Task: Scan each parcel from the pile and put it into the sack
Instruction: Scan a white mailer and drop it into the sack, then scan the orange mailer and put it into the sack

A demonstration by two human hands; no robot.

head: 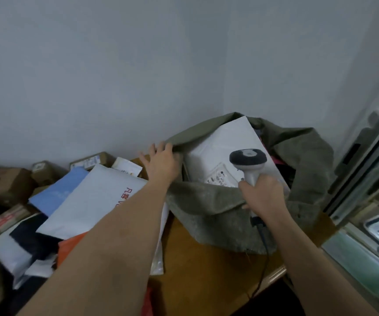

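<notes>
Broadly, the olive-green sack (218,210) stands at right on the wooden table (202,277), against the wall, its mouth gaping toward the viewer. A large white parcel (227,142) stands in that mouth, tilted, its long axis running from the near left up to the far right, its upper corner clear of the rim. It appears lodged rather than settled, so the move in hand is probably seating it deeper or turning back for another.

At left lies the pile (54,201) of unsorted post: a large white mailer (92,199) on top, a pale blue one (58,190) beside it, brown cartons (6,183) behind. The pile lies to the left of both hands; the left hand is the nearer, and the white mailer's long axis runs roughly parallel to the left forearm, just beside it.

The left hand (161,163) is at the sack's far-left rim, fingers spread and nearly straight, touching the cloth and grasping nothing visible. The right hand (263,195) is curled round the grip of the grey-and-white scanner (249,163), whose head hovers over the parcel's shipping label (220,176); its cable (262,247) trails toward the table edge.

Writing: the label's print is too small to read; red Chinese characters on the white mailer, partly hidden by the forearm, seem to begin "凡客".
</notes>
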